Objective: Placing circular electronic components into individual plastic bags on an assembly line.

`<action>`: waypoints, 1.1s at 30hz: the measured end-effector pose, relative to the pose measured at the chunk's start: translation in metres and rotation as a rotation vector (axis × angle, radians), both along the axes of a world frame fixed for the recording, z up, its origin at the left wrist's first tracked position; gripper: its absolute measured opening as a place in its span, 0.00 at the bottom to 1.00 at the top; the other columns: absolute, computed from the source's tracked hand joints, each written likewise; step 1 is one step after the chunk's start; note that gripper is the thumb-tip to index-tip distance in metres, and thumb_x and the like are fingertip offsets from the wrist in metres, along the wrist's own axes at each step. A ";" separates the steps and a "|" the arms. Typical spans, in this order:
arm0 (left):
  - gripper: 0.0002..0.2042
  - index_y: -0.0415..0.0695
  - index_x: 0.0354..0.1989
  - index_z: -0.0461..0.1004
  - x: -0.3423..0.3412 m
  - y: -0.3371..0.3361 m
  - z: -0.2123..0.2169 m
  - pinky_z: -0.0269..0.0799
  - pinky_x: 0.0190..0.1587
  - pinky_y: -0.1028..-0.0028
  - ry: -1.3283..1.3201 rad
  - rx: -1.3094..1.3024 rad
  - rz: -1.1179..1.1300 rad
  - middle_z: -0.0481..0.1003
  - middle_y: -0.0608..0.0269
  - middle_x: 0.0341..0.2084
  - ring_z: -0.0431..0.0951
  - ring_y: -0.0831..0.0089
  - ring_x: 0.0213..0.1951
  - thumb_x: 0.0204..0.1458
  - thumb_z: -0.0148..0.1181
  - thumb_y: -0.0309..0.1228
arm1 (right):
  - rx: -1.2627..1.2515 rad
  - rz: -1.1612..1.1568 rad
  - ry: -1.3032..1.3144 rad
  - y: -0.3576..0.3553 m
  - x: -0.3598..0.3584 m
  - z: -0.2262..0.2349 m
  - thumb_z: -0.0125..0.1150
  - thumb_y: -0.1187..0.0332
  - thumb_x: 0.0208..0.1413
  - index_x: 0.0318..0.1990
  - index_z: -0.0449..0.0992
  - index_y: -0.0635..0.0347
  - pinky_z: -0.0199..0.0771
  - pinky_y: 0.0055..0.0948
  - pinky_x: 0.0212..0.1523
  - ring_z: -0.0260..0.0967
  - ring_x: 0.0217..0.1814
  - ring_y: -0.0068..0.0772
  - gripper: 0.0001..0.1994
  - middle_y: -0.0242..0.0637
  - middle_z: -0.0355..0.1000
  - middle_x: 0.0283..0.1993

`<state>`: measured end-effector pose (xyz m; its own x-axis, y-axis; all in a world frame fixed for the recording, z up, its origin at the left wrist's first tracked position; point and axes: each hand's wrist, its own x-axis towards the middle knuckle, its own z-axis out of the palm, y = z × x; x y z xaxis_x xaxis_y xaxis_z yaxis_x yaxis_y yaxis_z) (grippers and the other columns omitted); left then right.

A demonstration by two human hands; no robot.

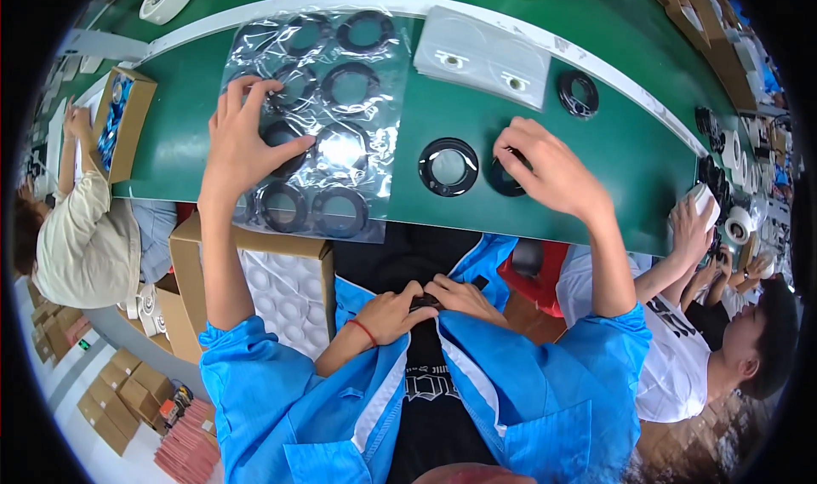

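Observation:
My left hand point(242, 139) lies over a clear plastic sheet point(387, 126), thumb and fingers spread. Several black rings point(349, 85) sit in rows on or under this glossy film; I cannot tell which. My right hand point(545, 165), fingers curled, grips the edge of a black ring point(504, 176) on the green table. Just left of it lies a shiny black ring point(448, 167), untouched. Another black ring point(578, 93) is farther back on the right. Lower down, a second pair of hands point(383, 320), one with a red wrist cord, holds a small dark thing; whose they are is unclear.
A stack of clear sheets point(485, 54) lies at the back of the green table point(408, 203), before a white rail point(340, 5). An open carton point(189, 254) with a white dimpled tray stands below the front edge. People work at both sides, one beside a carton point(136, 126).

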<state>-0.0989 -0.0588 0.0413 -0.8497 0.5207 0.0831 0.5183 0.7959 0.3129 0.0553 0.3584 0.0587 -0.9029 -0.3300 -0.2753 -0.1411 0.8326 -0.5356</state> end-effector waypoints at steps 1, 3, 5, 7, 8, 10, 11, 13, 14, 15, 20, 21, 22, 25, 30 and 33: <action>0.39 0.51 0.64 0.76 -0.001 0.000 0.001 0.67 0.68 0.49 -0.001 -0.009 0.005 0.71 0.58 0.65 0.72 0.50 0.68 0.43 0.85 0.48 | -0.043 -0.028 0.078 0.000 0.005 -0.003 0.65 0.66 0.69 0.52 0.78 0.65 0.75 0.47 0.55 0.73 0.54 0.50 0.12 0.46 0.75 0.50; 0.39 0.52 0.64 0.76 -0.001 0.003 0.001 0.67 0.68 0.49 -0.009 -0.013 -0.007 0.71 0.58 0.65 0.72 0.51 0.68 0.43 0.85 0.48 | -0.126 -0.087 0.233 -0.003 0.015 -0.005 0.70 0.65 0.65 0.60 0.78 0.63 0.75 0.48 0.60 0.71 0.61 0.54 0.20 0.47 0.73 0.58; 0.38 0.52 0.64 0.76 -0.002 0.003 0.001 0.67 0.68 0.49 -0.012 -0.022 0.006 0.71 0.60 0.65 0.72 0.52 0.68 0.43 0.85 0.49 | -0.069 -0.124 0.244 -0.005 0.025 0.004 0.72 0.64 0.63 0.63 0.77 0.63 0.75 0.48 0.61 0.70 0.61 0.53 0.23 0.47 0.72 0.59; 0.38 0.52 0.64 0.76 -0.003 0.003 0.001 0.67 0.68 0.49 -0.019 -0.032 -0.005 0.71 0.60 0.65 0.72 0.52 0.68 0.44 0.86 0.49 | 0.047 -0.181 0.268 -0.007 0.037 0.014 0.75 0.63 0.61 0.67 0.75 0.61 0.75 0.48 0.62 0.70 0.62 0.52 0.29 0.46 0.69 0.60; 0.39 0.52 0.64 0.76 -0.004 0.003 0.002 0.68 0.68 0.49 -0.019 -0.039 -0.005 0.71 0.60 0.65 0.72 0.52 0.67 0.44 0.86 0.49 | 0.069 -0.169 0.220 -0.009 0.041 0.014 0.76 0.63 0.59 0.69 0.73 0.60 0.75 0.48 0.62 0.70 0.62 0.53 0.31 0.46 0.69 0.60; 0.39 0.52 0.65 0.76 -0.008 0.004 0.001 0.68 0.68 0.49 -0.030 -0.047 -0.022 0.71 0.60 0.65 0.73 0.52 0.67 0.44 0.86 0.50 | -0.092 -0.312 0.083 -0.063 0.097 -0.019 0.79 0.65 0.56 0.71 0.72 0.59 0.75 0.47 0.62 0.70 0.62 0.53 0.35 0.46 0.69 0.60; 0.39 0.52 0.65 0.76 -0.011 0.004 0.000 0.68 0.68 0.49 -0.021 -0.040 -0.031 0.71 0.59 0.65 0.73 0.52 0.67 0.44 0.85 0.50 | -0.281 -0.458 -0.008 -0.119 0.129 -0.033 0.80 0.66 0.53 0.72 0.73 0.59 0.76 0.47 0.62 0.70 0.62 0.52 0.37 0.46 0.69 0.60; 0.38 0.52 0.65 0.76 -0.012 0.000 -0.003 0.68 0.68 0.49 -0.007 -0.030 -0.044 0.71 0.59 0.65 0.73 0.52 0.67 0.45 0.85 0.51 | -0.254 -0.442 0.013 -0.104 0.134 -0.041 0.80 0.66 0.53 0.72 0.73 0.58 0.76 0.47 0.61 0.70 0.62 0.52 0.37 0.45 0.69 0.61; 0.38 0.52 0.65 0.76 -0.008 -0.003 -0.003 0.68 0.68 0.49 -0.019 -0.042 -0.049 0.71 0.59 0.65 0.73 0.52 0.67 0.45 0.85 0.51 | -0.226 -0.419 0.050 -0.085 0.121 -0.043 0.81 0.65 0.53 0.72 0.73 0.58 0.76 0.47 0.61 0.70 0.62 0.52 0.37 0.45 0.69 0.61; 0.38 0.51 0.64 0.76 -0.005 -0.005 -0.001 0.70 0.67 0.51 -0.008 -0.062 -0.049 0.72 0.58 0.65 0.74 0.52 0.66 0.46 0.85 0.49 | -0.197 -0.392 0.093 -0.065 0.111 -0.043 0.81 0.65 0.53 0.72 0.74 0.58 0.77 0.46 0.61 0.70 0.61 0.52 0.38 0.45 0.69 0.61; 0.37 0.51 0.64 0.77 -0.010 0.001 -0.001 0.71 0.66 0.52 0.034 -0.080 -0.051 0.73 0.58 0.64 0.75 0.51 0.65 0.46 0.85 0.49 | -0.010 -0.252 0.353 -0.021 0.061 -0.019 0.84 0.63 0.51 0.72 0.75 0.56 0.78 0.44 0.59 0.71 0.59 0.51 0.39 0.44 0.69 0.62; 0.38 0.52 0.64 0.77 -0.009 0.000 -0.003 0.70 0.66 0.51 0.028 -0.081 -0.052 0.72 0.59 0.64 0.75 0.52 0.65 0.46 0.85 0.51 | -0.011 -0.257 0.346 -0.020 0.062 -0.019 0.84 0.63 0.51 0.72 0.75 0.56 0.78 0.44 0.59 0.71 0.59 0.51 0.39 0.44 0.69 0.62; 0.38 0.52 0.64 0.77 -0.009 0.000 -0.003 0.70 0.66 0.51 0.021 -0.084 -0.058 0.72 0.59 0.64 0.75 0.52 0.65 0.46 0.85 0.51 | -0.006 -0.258 0.381 -0.018 0.062 -0.018 0.83 0.63 0.52 0.71 0.76 0.56 0.78 0.43 0.58 0.72 0.59 0.51 0.37 0.44 0.71 0.60; 0.38 0.52 0.64 0.77 -0.013 0.005 -0.005 0.72 0.66 0.52 0.001 -0.078 -0.058 0.72 0.59 0.63 0.75 0.52 0.64 0.46 0.85 0.52 | 0.013 -0.272 0.471 -0.013 0.058 -0.018 0.81 0.65 0.55 0.69 0.77 0.57 0.78 0.40 0.57 0.74 0.57 0.48 0.33 0.43 0.74 0.56; 0.36 0.52 0.65 0.78 -0.021 -0.002 -0.003 0.73 0.65 0.54 0.022 -0.105 -0.085 0.72 0.58 0.63 0.75 0.52 0.64 0.48 0.84 0.52 | 0.020 -0.277 0.626 -0.006 0.048 -0.015 0.76 0.67 0.61 0.66 0.80 0.58 0.78 0.35 0.55 0.79 0.53 0.45 0.26 0.42 0.80 0.49; 0.32 0.52 0.64 0.80 -0.029 -0.007 -0.005 0.72 0.66 0.55 -0.036 -0.067 -0.093 0.73 0.57 0.63 0.75 0.52 0.64 0.53 0.82 0.52 | 0.019 -0.283 0.670 -0.006 0.052 -0.018 0.75 0.68 0.63 0.65 0.81 0.59 0.78 0.33 0.54 0.81 0.52 0.44 0.23 0.42 0.82 0.46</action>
<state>-0.1279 -0.0663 0.0358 -0.7991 0.6009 0.0158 0.5805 0.7646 0.2799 0.1070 0.3525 0.0407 -0.9299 -0.0590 0.3632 -0.2111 0.8941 -0.3951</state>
